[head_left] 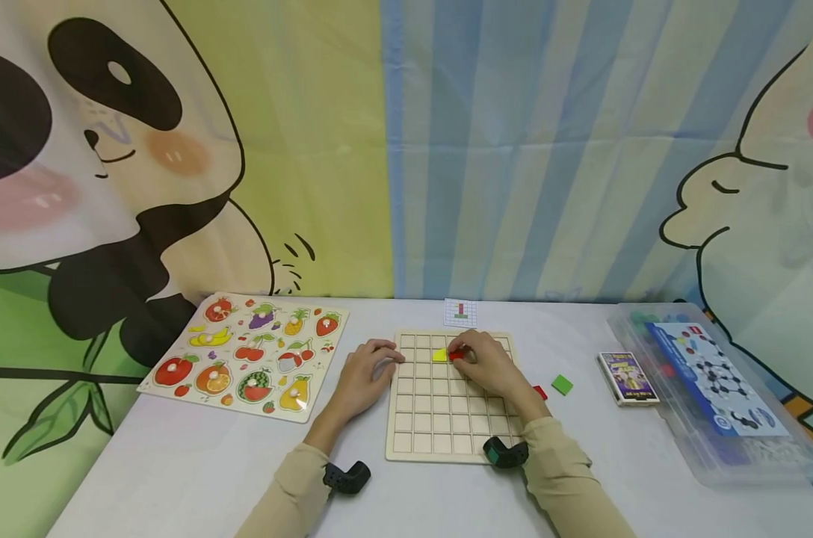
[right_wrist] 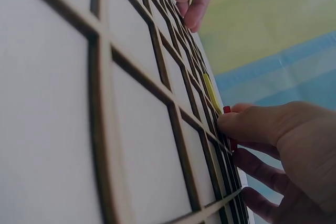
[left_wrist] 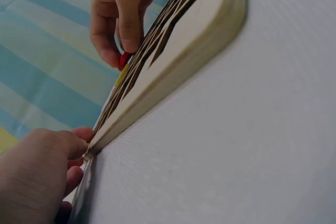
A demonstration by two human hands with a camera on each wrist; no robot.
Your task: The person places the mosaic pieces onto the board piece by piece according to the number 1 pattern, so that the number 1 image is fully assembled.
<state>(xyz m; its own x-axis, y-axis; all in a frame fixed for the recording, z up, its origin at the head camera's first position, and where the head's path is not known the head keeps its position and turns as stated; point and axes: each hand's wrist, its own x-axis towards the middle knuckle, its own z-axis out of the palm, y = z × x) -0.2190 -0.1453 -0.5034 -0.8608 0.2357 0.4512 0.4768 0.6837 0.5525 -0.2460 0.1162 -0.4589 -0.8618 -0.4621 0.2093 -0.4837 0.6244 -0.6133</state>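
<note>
A wooden grid board [head_left: 440,426] lies flat on the white table. A yellow tile [head_left: 439,356] sits in a cell near its far edge. Right beside it my right hand [head_left: 485,362] pinches a red tile [head_left: 456,355] and holds it over the neighbouring cell; the red tile [left_wrist: 124,60] shows under my fingertips in the left wrist view, and the red tile [right_wrist: 227,109] peeks out by the thumb in the right wrist view. My left hand [head_left: 369,371] rests on the board's left edge [left_wrist: 173,72], with its fingers curled against the rim.
A fruit peg puzzle [head_left: 248,353] lies at the left. A small pattern card [head_left: 460,312] sits beyond the board. A loose green tile [head_left: 562,385] and red tile [head_left: 539,392] lie to the right, with a card box [head_left: 627,378] and a clear plastic case [head_left: 716,388].
</note>
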